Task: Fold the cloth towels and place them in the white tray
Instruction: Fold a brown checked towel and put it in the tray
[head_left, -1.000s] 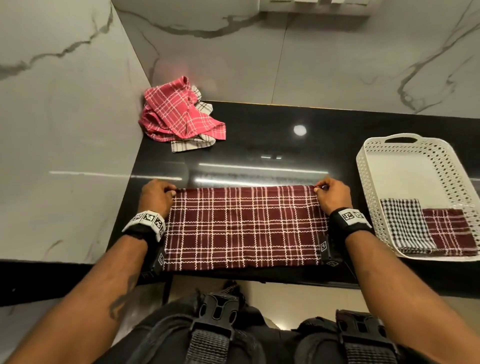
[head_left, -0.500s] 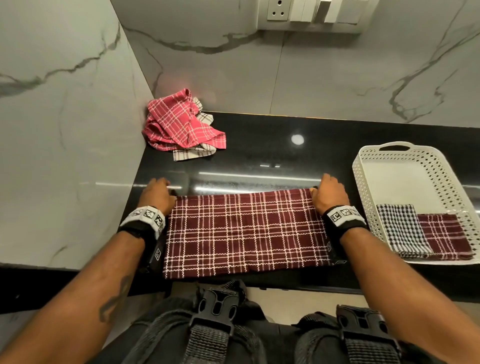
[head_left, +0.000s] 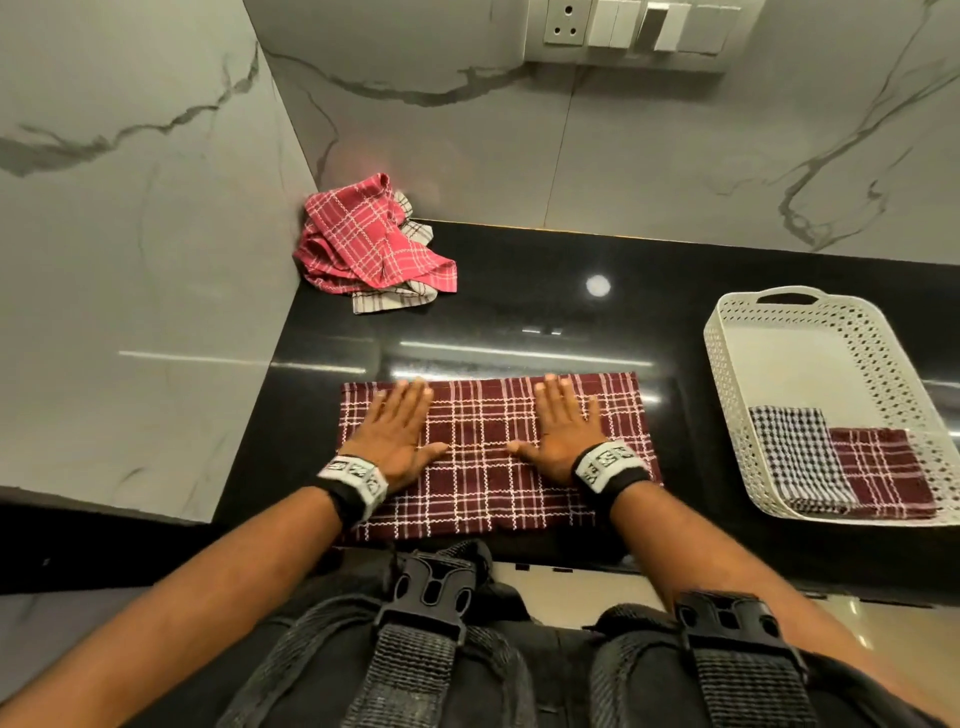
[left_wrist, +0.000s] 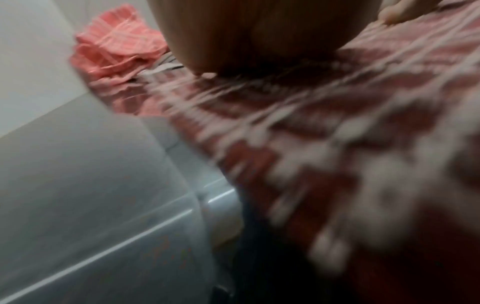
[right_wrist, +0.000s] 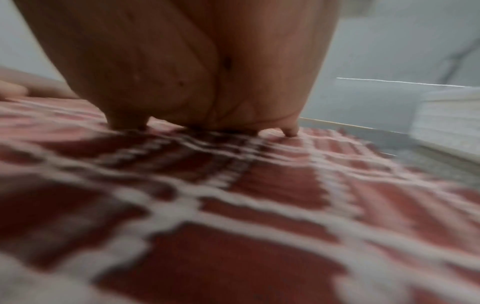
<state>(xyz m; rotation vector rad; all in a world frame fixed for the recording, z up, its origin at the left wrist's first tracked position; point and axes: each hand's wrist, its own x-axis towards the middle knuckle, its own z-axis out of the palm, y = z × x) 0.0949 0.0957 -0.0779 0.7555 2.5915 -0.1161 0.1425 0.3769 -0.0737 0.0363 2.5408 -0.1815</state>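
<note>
Your palms flatten the maroon plaid towel (head_left: 483, 457).
Left hand (head_left: 395, 436) and right hand (head_left: 563, 436) lie fingers straight and spread on it, a folded smooth rectangle left of the white tray (head_left: 727, 364).

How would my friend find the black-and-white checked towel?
Look at the white perforated plastic tray at the right of the black countertop. In its near end lie two folded towels; the black-and-white checked towel is the left one, beside a maroon plaid folded towel.

Dim, warm indoor light; lamp glare spot and streaks on glossy black table (head_left: 519, 312). Head view edges bow. Both wrist views heavily blurred.
</note>
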